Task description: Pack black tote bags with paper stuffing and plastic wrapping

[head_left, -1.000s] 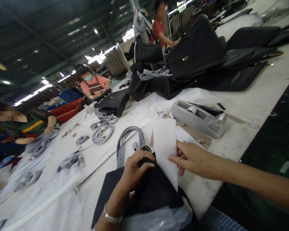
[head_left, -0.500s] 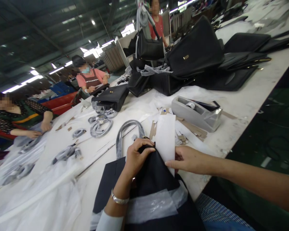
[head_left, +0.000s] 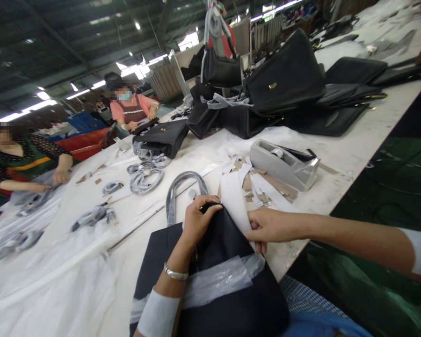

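Note:
A black handbag [head_left: 231, 299] lies before me, with a strip of clear plastic wrap [head_left: 217, 283] across its front. Its grey-wrapped handle [head_left: 185, 177] stands up behind. My left hand [head_left: 200, 217] pinches the upper edge of the bag, fingers closed. At the bag's right side, my right hand [head_left: 266, 227] is closed on a white foam strip [head_left: 233, 196]. The strip's lower end runs down beside the black panel, partly hidden by the bag and my fingers.
A grey tape dispenser [head_left: 284, 164] stands on the white table [head_left: 323, 201] beside scattered paper strips [head_left: 266, 187]. Behind are piled black bags [head_left: 284, 75]. Wrapped straps [head_left: 145, 180] lie to the left. Two co-workers [head_left: 135, 107] work across the table.
My right hand has moved slightly, and the foam strip now sits lower and leans left against the bag. My left hand keeps its pinch on the bag's edge.

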`<act>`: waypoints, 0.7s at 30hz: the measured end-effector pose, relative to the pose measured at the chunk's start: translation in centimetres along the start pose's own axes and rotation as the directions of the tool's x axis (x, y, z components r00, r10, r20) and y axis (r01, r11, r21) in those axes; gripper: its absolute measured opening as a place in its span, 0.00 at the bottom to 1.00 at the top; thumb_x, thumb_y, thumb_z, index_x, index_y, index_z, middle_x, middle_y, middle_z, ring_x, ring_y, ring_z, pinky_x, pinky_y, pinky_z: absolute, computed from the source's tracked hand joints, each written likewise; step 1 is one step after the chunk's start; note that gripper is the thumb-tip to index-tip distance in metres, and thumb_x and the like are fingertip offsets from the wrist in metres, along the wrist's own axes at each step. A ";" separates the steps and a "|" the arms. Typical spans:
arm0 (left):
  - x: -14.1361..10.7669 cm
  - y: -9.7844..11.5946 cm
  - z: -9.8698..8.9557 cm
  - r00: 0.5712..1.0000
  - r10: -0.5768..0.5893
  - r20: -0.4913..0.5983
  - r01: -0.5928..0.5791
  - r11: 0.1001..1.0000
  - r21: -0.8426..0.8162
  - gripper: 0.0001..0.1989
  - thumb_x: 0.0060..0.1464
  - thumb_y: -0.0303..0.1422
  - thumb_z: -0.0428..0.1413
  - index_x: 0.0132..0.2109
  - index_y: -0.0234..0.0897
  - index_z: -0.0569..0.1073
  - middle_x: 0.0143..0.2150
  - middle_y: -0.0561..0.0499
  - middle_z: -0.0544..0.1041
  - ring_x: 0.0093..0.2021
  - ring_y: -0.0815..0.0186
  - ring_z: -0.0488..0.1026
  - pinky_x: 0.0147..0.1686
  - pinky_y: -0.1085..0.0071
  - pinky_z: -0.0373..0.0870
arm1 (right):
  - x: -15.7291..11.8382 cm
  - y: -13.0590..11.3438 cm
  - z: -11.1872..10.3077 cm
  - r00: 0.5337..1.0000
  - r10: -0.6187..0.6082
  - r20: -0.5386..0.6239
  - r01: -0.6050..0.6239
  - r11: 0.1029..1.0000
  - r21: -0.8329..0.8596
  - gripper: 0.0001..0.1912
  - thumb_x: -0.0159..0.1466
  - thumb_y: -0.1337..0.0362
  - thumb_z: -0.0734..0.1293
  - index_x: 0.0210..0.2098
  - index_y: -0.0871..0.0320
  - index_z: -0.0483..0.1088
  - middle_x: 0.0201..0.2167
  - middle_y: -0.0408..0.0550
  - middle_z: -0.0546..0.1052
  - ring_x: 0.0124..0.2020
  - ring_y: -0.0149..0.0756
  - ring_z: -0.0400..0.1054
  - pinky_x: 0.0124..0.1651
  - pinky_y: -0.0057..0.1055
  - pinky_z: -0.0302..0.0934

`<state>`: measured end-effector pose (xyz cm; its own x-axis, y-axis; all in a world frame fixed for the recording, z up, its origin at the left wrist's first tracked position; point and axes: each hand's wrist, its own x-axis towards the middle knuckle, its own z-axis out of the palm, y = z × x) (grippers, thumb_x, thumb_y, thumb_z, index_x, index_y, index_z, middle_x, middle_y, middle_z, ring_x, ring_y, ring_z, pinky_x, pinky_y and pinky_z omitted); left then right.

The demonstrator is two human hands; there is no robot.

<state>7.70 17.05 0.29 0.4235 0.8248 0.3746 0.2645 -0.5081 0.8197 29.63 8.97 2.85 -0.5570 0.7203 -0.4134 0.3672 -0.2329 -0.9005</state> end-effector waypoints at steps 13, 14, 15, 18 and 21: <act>0.5 -1.1 0.3 0.998 -0.049 -0.036 0.049 0.999 -0.003 0.03 0.53 0.32 0.62 0.36 0.38 0.78 0.38 0.50 0.81 0.42 0.62 0.77 0.48 0.65 0.70 | -0.7 1.7 0.9 0.953 -0.173 -0.249 0.130 0.975 -0.179 0.13 0.62 0.56 0.65 0.27 0.58 0.70 0.19 0.41 0.72 0.22 0.34 0.69 0.27 0.27 0.61; 0.6 -1.2 0.1 0.997 -0.062 -0.050 0.062 0.998 -0.001 0.03 0.54 0.32 0.61 0.36 0.37 0.78 0.38 0.50 0.81 0.42 0.62 0.77 0.48 0.65 0.70 | -1.3 2.1 1.0 0.931 -0.181 -0.316 0.131 0.976 -0.173 0.13 0.63 0.54 0.64 0.30 0.57 0.71 0.21 0.42 0.74 0.24 0.35 0.70 0.29 0.28 0.63; 0.6 -1.3 0.0 0.995 -0.074 -0.068 0.074 0.997 0.001 0.04 0.54 0.32 0.61 0.36 0.37 0.77 0.38 0.49 0.81 0.42 0.62 0.77 0.48 0.65 0.70 | -1.8 2.6 1.2 0.904 -0.181 -0.387 0.126 0.978 -0.163 0.14 0.63 0.52 0.64 0.32 0.57 0.72 0.23 0.43 0.75 0.25 0.36 0.71 0.31 0.29 0.64; 0.8 -1.2 -0.5 0.989 -0.086 -0.117 0.088 0.996 0.006 0.04 0.54 0.33 0.61 0.36 0.37 0.78 0.39 0.49 0.81 0.43 0.61 0.77 0.49 0.64 0.70 | -3.3 4.6 3.0 0.907 -0.077 -0.413 0.055 0.996 -0.065 0.17 0.62 0.48 0.65 0.32 0.56 0.73 0.22 0.43 0.74 0.23 0.35 0.70 0.26 0.28 0.62; 0.8 -0.7 -0.7 0.988 -0.065 -0.141 0.067 0.998 0.008 0.03 0.53 0.32 0.60 0.35 0.38 0.78 0.37 0.49 0.81 0.41 0.60 0.77 0.46 0.63 0.71 | -3.7 5.6 4.7 0.961 0.031 -0.274 -0.042 0.998 -0.036 0.20 0.61 0.44 0.64 0.28 0.53 0.75 0.18 0.43 0.71 0.20 0.37 0.70 0.20 0.28 0.60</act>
<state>7.25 18.22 0.27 0.2791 0.8828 0.3778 0.2996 -0.4538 0.8392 30.27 1.98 -1.32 -0.3203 0.8641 -0.3882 0.4167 -0.2396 -0.8769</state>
